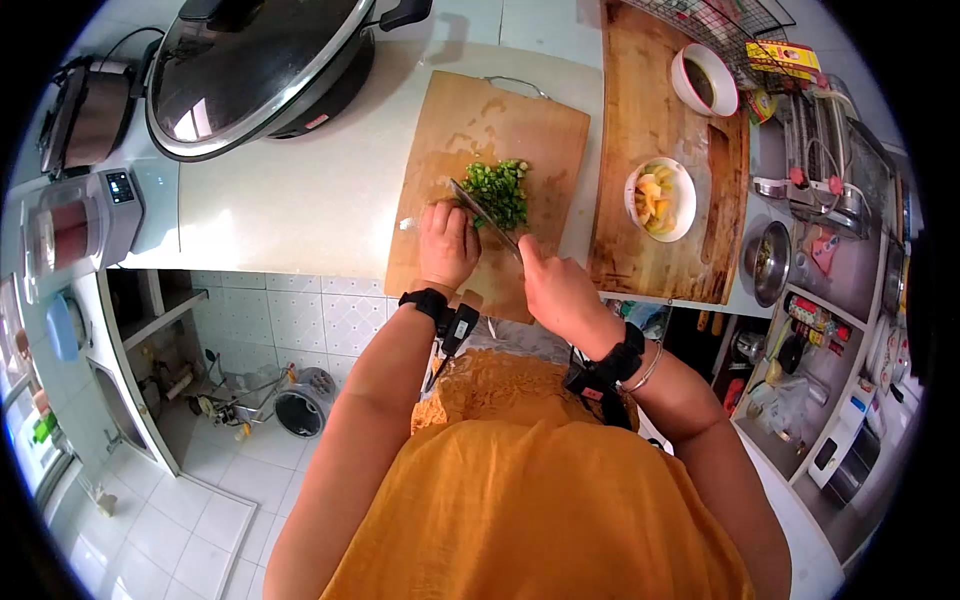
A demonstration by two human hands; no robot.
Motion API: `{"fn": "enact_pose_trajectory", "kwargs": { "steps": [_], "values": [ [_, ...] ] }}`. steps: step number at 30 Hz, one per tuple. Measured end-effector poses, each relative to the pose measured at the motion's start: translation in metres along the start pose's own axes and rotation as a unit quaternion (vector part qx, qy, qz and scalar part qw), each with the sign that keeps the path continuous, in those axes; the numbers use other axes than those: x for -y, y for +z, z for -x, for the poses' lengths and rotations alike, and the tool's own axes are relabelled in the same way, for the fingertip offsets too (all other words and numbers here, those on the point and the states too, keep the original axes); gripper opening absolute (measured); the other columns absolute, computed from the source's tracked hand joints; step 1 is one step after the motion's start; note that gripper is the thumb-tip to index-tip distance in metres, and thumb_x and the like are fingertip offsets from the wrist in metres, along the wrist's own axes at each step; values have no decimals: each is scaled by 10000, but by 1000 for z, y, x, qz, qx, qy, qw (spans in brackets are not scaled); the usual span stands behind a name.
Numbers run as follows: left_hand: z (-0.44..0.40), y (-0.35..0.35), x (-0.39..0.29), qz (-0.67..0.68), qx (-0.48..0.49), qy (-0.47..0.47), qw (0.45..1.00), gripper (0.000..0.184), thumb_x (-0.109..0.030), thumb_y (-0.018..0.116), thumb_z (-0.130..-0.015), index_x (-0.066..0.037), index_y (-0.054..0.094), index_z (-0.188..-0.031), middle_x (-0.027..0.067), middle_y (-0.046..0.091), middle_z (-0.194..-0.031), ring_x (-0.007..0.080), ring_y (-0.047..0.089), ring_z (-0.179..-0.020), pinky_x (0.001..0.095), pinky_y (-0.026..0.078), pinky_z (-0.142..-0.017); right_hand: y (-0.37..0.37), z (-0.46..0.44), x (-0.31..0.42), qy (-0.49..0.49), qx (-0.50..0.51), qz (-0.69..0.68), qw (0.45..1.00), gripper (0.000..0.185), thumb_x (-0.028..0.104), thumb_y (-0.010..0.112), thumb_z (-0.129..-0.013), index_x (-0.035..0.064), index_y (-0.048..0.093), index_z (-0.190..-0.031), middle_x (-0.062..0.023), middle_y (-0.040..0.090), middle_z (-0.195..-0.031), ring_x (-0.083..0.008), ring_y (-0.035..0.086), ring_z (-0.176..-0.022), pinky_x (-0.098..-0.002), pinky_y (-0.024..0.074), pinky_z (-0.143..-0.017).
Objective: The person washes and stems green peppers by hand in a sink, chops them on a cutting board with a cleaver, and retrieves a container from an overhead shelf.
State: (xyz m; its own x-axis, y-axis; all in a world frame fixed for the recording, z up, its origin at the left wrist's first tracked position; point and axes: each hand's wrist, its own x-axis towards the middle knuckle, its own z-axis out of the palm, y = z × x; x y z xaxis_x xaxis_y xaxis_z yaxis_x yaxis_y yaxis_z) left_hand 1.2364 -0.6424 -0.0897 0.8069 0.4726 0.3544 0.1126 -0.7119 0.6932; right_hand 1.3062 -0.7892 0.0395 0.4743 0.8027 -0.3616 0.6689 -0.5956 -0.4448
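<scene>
A wooden cutting board (546, 130) lies on the counter, with a pile of chopped green vegetable (498, 190) near its middle. My right hand (565, 290) is closed round the handle of a knife (487, 216), whose blade points up and left along the pile's lower left edge. Just left of the blade, my left hand (447, 240) rests on the board with its fingers pressed together and curled. What lies under those fingers is hidden. A small pale piece (407, 224) sits near the board's left edge.
A larger wooden board (625, 130) to the right carries a bowl of yellow slices (661, 200) and a bowl of dark liquid (704, 80). A large lidded pan (260, 70) stands at the upper left. A metal bowl (771, 263) is at the far right.
</scene>
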Motion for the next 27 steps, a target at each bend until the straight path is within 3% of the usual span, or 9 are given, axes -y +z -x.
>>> {"fn": "enact_pose_trajectory", "kwargs": {
  "steps": [10, 20, 27],
  "values": [
    [0, 1, 1, -11, 4, 1, 1000, 102, -16, 568, -707, -14, 539, -805, 146, 518, -867, 340, 497, -822, 412, 417, -718, -5, -28, 16, -1, 67, 26, 997, 445, -29, 511, -727, -87, 342, -1135, -250, 572, -665, -409, 591, -630, -471, 471, -519],
    [0, 3, 4, -8, -3, 13, 1000, 111, -8, 566, -696, -19, 541, -803, 140, 521, -869, 335, 493, -813, 409, 412, -722, 32, -68, 1, -8, -34, -10, 999, 450, 20, 527, -750, -52, 364, -1163, -219, 601, -659, -385, 612, -607, -473, 492, -524],
    [0, 2, 3, -21, -14, 27, 999, 94, 5, 552, -720, -16, 541, -812, 144, 521, -881, 342, 489, -817, 414, 412, -731, 39, -24, -21, 10, -57, -25, 998, 402, 61, 510, -798, -48, 374, -1161, -245, 568, -611, -418, 575, -576, -507, 446, -517]
  ]
}}
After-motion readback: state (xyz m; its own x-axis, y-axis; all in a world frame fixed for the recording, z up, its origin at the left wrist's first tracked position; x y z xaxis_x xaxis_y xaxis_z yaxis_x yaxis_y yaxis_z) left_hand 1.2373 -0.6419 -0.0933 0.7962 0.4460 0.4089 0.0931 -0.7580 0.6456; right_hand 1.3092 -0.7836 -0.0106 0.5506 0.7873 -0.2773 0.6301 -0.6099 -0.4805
